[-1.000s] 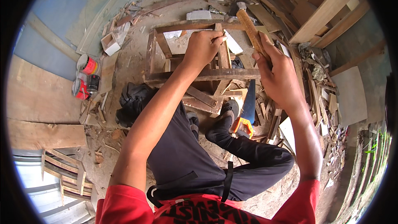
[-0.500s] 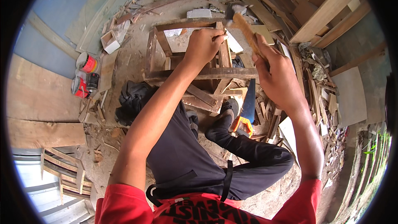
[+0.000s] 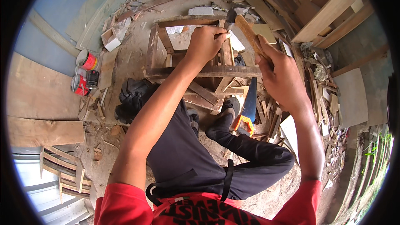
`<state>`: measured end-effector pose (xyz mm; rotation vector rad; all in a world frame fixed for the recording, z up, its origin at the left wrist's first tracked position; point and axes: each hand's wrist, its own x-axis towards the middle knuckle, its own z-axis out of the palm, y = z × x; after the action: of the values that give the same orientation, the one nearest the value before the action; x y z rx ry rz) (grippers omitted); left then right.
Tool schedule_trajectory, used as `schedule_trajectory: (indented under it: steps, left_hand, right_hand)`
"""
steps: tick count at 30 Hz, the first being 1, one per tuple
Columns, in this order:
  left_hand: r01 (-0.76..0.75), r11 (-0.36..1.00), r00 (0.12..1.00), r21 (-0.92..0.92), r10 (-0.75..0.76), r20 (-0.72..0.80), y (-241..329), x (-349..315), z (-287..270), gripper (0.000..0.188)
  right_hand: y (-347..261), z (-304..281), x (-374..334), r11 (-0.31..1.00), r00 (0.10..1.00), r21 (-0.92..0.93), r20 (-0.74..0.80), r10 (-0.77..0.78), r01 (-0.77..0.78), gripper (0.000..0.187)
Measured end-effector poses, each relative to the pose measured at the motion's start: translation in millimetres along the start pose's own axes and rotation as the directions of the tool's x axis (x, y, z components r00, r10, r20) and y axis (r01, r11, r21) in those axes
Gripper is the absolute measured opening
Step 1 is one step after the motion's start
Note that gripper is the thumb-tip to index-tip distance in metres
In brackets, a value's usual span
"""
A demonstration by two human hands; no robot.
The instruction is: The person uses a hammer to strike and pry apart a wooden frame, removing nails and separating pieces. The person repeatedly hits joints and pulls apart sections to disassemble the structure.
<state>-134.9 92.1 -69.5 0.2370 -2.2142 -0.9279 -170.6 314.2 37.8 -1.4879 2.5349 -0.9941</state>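
Head view: person sits on dirt ground, legs in dark trousers drawn up, feet against a small wooden frame (image 3: 200, 71) that stands just beyond the knees. Left arm runs from the lower left up and across to the middle, elbow slightly bent; left hand (image 3: 205, 43) sits on the far upright of the frame, fingers curled and pinched together at the tips on something too small to make out, right at the top of that post. Right forearm rises along the right side, wrist cocked; right hand (image 3: 281, 73) is clamped around the wooden handle of a hammer (image 3: 246, 31), its head at the far end just beside the left fingertips, above the frame's far rail. A handsaw (image 3: 246, 112) with an orange grip lies on the ground near the right foot. Two red tins (image 3: 85, 71) stand well apart on the left, beside scrap boards. Loose planks (image 3: 329, 16) are stacked far right.
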Motion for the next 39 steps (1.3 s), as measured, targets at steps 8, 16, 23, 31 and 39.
schedule_trajectory:
  steps: [8, 16, 23, 31, 39]
  left_hand:
    - [-0.009, 0.997, 1.000, -0.074, 0.007, -0.028, -0.9, -2.7, 0.2, 0.025]
    - [0.029, 0.998, 1.000, -0.064, -0.028, 0.003, 10.0, 2.6, -4.6, 0.019]
    - [0.006, 0.991, 0.999, -0.132, -0.011, -0.031, -4.0, -1.3, 0.9, 0.028]
    - [0.028, 0.997, 1.000, -0.067, -0.027, 0.010, -1.0, -0.8, -2.1, 0.027]
    - [0.043, 0.997, 0.998, -0.065, -0.039, 0.055, 2.7, 0.2, -5.0, 0.030]
  right_hand:
    - [0.0, 10.7, -3.7, 0.998, 0.986, 0.009, -0.152, -0.066, 0.068, 0.041]
    - [1.2, 11.2, -6.5, 0.997, 0.978, -0.040, -0.196, -0.073, 0.066, 0.045]
    - [-2.8, 9.5, -10.9, 0.999, 0.990, 0.035, -0.139, 0.011, -0.006, 0.048]
    - [-0.5, 5.9, -12.0, 0.923, 0.973, 0.308, 0.064, 0.223, -0.232, 0.049]
    - [10.7, 6.3, -4.0, 0.991, 0.987, 0.006, -0.082, -0.135, 0.136, 0.048]
